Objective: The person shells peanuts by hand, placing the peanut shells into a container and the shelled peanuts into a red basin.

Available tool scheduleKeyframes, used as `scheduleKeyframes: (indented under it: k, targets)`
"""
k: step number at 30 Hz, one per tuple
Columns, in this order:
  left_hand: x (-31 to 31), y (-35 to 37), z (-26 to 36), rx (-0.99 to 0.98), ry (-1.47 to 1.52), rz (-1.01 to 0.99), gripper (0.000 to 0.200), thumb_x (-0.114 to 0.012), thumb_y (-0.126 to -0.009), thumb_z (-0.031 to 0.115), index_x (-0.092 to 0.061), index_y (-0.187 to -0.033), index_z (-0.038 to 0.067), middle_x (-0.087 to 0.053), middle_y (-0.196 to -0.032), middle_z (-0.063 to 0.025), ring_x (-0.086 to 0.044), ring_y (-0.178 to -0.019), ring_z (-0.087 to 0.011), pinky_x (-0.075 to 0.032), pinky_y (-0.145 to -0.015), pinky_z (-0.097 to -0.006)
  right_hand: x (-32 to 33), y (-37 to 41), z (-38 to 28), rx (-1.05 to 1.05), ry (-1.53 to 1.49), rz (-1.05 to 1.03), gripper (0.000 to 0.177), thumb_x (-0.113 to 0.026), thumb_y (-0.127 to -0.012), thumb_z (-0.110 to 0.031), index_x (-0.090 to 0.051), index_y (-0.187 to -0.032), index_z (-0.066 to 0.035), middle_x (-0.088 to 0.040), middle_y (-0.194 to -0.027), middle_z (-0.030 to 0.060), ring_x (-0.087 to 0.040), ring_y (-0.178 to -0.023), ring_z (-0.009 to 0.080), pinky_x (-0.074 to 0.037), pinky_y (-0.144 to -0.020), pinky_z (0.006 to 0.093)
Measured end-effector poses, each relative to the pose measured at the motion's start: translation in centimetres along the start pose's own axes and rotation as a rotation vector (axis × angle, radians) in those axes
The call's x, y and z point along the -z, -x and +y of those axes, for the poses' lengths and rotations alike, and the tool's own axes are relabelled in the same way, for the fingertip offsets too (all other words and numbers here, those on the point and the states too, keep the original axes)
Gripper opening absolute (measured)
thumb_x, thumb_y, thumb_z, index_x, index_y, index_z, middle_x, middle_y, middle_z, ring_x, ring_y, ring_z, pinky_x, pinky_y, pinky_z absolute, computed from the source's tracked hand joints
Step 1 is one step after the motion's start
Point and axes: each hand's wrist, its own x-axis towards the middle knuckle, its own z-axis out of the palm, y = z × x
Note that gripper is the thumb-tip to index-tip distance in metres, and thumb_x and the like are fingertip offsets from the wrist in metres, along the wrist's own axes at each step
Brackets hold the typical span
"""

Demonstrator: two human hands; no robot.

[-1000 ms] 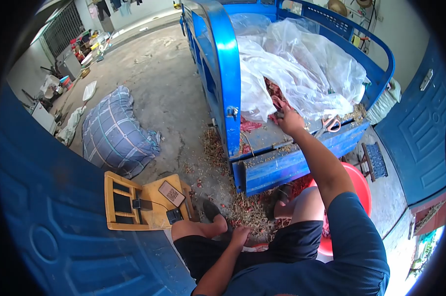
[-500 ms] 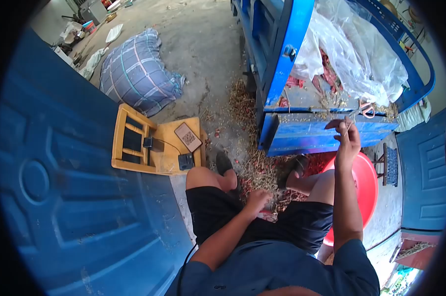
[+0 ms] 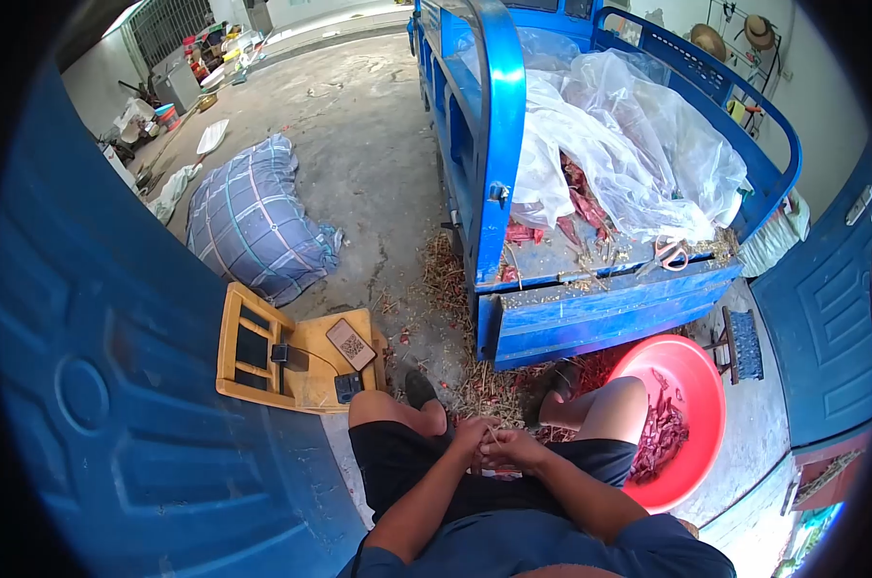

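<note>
My left hand (image 3: 473,437) and my right hand (image 3: 515,450) meet over my lap, fingers closed and touching or nearly so. A thin pale sliver, perhaps a stem, shows between the fingertips; what either hand holds is too small to name. To the right of my knee stands a red basin (image 3: 713,424) with dried red chili peppers (image 3: 660,438) in it. Scissors (image 3: 669,255) with pinkish handles lie on the rear edge of the blue truck bed (image 3: 609,308). More dried red peppers (image 3: 582,202) lie on the bed, partly hidden beneath clear plastic sheeting (image 3: 638,135).
Dry stems (image 3: 479,385) litter the floor between my feet. At left, a wooden chair (image 3: 306,380) bears a phone (image 3: 350,345) and a small black device (image 3: 348,387). Beyond it sits a stuffed checked sack (image 3: 258,222). Blue doors (image 3: 137,385) flank me; a small stool (image 3: 742,345) is right.
My right hand has come down from beside the truck's rear edge to my left hand at my lap. The view has tilted up, showing more of the truck and the basin's contents.
</note>
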Motion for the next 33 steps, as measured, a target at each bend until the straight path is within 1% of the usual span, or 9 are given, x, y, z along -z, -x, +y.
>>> scheduleKeyframes:
  k: [2, 4, 6, 8, 9, 13, 21, 27, 33]
  targets:
    - [0.5, 0.8, -0.5, -0.023, -0.026, 0.079, 0.028, -0.057, -0.090, 0.019, -0.069, -0.108, 0.001, -0.067, -0.087, -0.0114, -0.064, -0.071, -0.0194, -0.054, -0.063, -0.0327, -0.7, -0.3, 1.0, 0.060, -0.040, 0.016, 0.025, -0.074, -0.090, -0.018, -0.070, -0.112, -0.005, -0.072, -0.103, 0.0036, -0.070, -0.090, 0.0154, -0.056, -0.083, 0.0322]
    - [1.7, 0.4, -1.6, 0.015, -0.040, 0.040, 0.029, -0.058, -0.091, 0.021, -0.069, -0.108, 0.000, -0.068, -0.093, -0.0130, -0.066, -0.078, -0.0213, -0.055, -0.065, -0.0345, -1.7, -0.4, 1.4, 0.327, 0.528, 0.275, 0.016, -0.073, -0.089, -0.015, -0.071, -0.101, -0.003, -0.072, -0.104, 0.0030, -0.070, -0.090, 0.0131, -0.056, -0.081, 0.0308]
    - [1.6, 0.4, -1.5, -0.008, 0.057, 0.058, 0.031, -0.056, -0.092, 0.022, -0.068, -0.110, 0.000, -0.068, -0.093, -0.0122, -0.067, -0.081, -0.0210, -0.055, -0.066, -0.0358, -2.1, -1.2, 2.6, 0.449, 0.515, 0.340, 0.015, -0.074, -0.085, -0.017, -0.073, -0.096, -0.006, -0.072, -0.096, 0.0044, -0.070, -0.089, 0.0172, -0.055, -0.079, 0.0336]
    - [0.6, 0.9, -1.1, 0.017, 0.075, 0.072, 0.032, -0.053, -0.091, 0.020, -0.068, -0.108, -0.003, -0.068, -0.090, -0.0107, -0.066, -0.078, -0.0198, -0.053, -0.068, -0.0334, -2.8, -1.1, 2.5, 0.681, 0.966, 0.673, 0.017, -0.074, -0.081, -0.022, -0.075, -0.093, -0.010, -0.068, -0.089, 0.0095, -0.068, -0.085, 0.0261, -0.054, -0.074, 0.0376]
    - [1.3, -0.6, -3.1, -0.001, 0.110, 0.070, 0.031, -0.053, -0.092, 0.021, -0.069, -0.106, -0.002, -0.068, -0.090, -0.0102, -0.066, -0.078, -0.0195, -0.053, -0.069, -0.0327, -2.9, -1.2, 2.3, 0.715, 0.895, 0.751, 0.017, -0.074, -0.077, -0.025, -0.076, -0.089, -0.013, -0.065, -0.086, 0.0123, -0.065, -0.084, 0.0335, -0.053, -0.074, 0.0428]
    - [1.4, -1.3, -4.0, 0.101, 0.092, 0.125, 0.028, -0.052, -0.094, 0.023, -0.069, -0.103, 0.003, -0.067, -0.087, -0.0078, -0.064, -0.078, -0.0184, -0.051, -0.069, -0.0305, -1.2, -3.0, 3.8, 0.700, 0.805, 0.840, 0.020, -0.076, -0.077, -0.025, -0.075, -0.090, -0.010, -0.067, -0.089, 0.0128, -0.067, -0.087, 0.0315, -0.053, -0.075, 0.0414]
    - [0.9, -0.5, -3.7, 0.234, 0.127, -0.053, 0.022, -0.046, -0.097, 0.026, -0.061, -0.099, 0.010, -0.064, -0.079, -0.0038, -0.060, -0.059, -0.0177, -0.048, -0.050, -0.0326, -1.0, -0.4, 1.5, 0.195, -0.026, 0.544, 0.021, -0.076, -0.084, -0.019, -0.076, -0.099, -0.004, -0.072, -0.085, 0.0013, -0.062, -0.075, 0.0082, -0.050, -0.071, 0.0278]
    - [0.9, 0.5, -3.9, 0.245, 0.150, -0.075, 0.018, -0.048, -0.097, 0.025, -0.059, -0.099, 0.012, -0.059, -0.074, -0.0002, -0.055, -0.058, -0.0143, -0.043, -0.051, -0.0274, 0.5, -2.1, 2.8, 0.277, 0.340, 0.601, 0.024, -0.077, -0.085, -0.026, -0.077, -0.101, -0.007, -0.071, -0.084, 0.0005, -0.059, -0.071, 0.0081, -0.048, -0.063, 0.0275]
    - [0.3, 1.2, -2.5, 0.222, 0.059, -0.047, 0.021, -0.051, -0.098, 0.031, -0.061, -0.099, 0.013, -0.057, -0.072, 0.0007, -0.053, -0.057, -0.0129, -0.042, -0.051, -0.0273, 1.1, -2.3, 3.2, 0.275, 0.002, 0.485, 0.028, -0.072, -0.089, -0.035, -0.077, -0.098, -0.008, -0.070, -0.084, 0.0004, -0.057, -0.068, 0.0080, -0.045, -0.059, 0.0255]
